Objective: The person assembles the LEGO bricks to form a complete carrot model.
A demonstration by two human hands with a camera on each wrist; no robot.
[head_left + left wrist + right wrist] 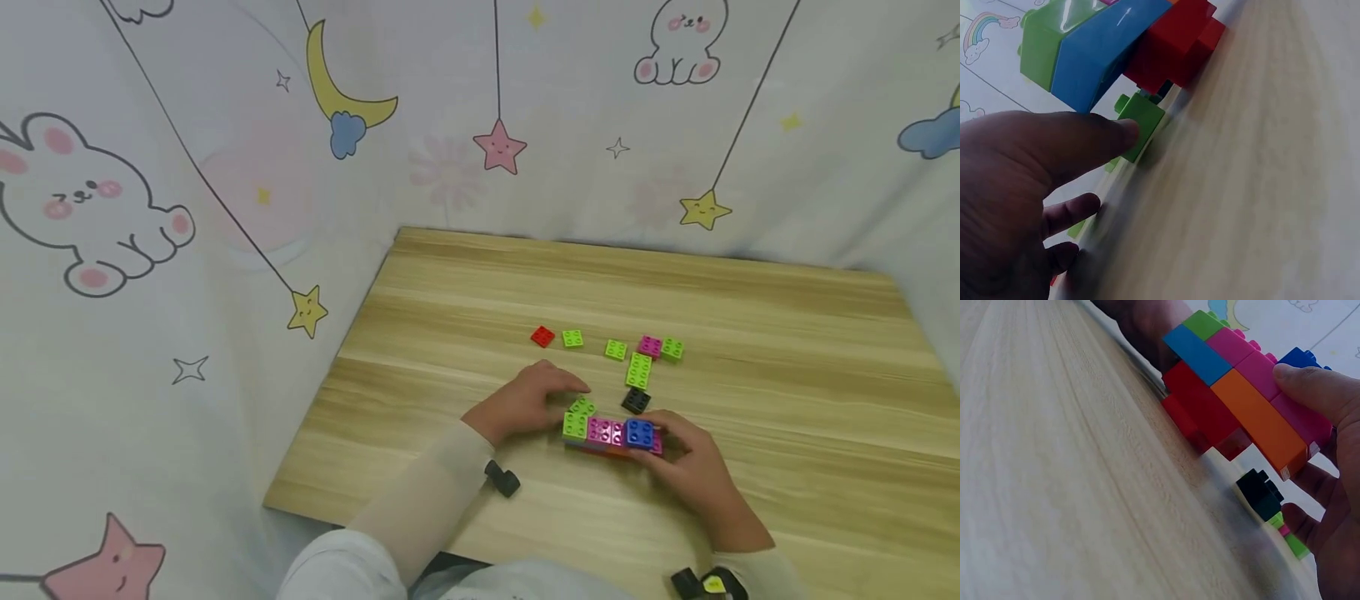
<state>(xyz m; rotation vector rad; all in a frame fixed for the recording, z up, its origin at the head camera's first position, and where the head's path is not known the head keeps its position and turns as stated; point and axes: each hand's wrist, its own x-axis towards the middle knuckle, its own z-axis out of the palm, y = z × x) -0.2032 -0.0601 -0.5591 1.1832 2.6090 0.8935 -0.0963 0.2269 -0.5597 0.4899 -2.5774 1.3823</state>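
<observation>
My right hand [693, 462] grips the right end of a built block of toy bricks, its thumb along the near side by a blue brick [640, 433] on top. The block has lime green [575, 426] and pink bricks [1254, 369] above, blue and orange bricks [1260, 415] below, and red bricks [1204, 403] at the bottom. My left hand [531, 402] is at the block's left end, fingers spread around a small green brick [1141, 119]. Its thumb overlaps that brick in the left wrist view; whether it presses on it I cannot tell.
Beyond the block on the wooden table [450, 292] lie a black brick [636, 400], a long lime brick [638, 371], a pink brick [650, 347], several small lime bricks [573, 338] and a red brick [542, 336]. Patterned curtains [570, 192] hang around the table.
</observation>
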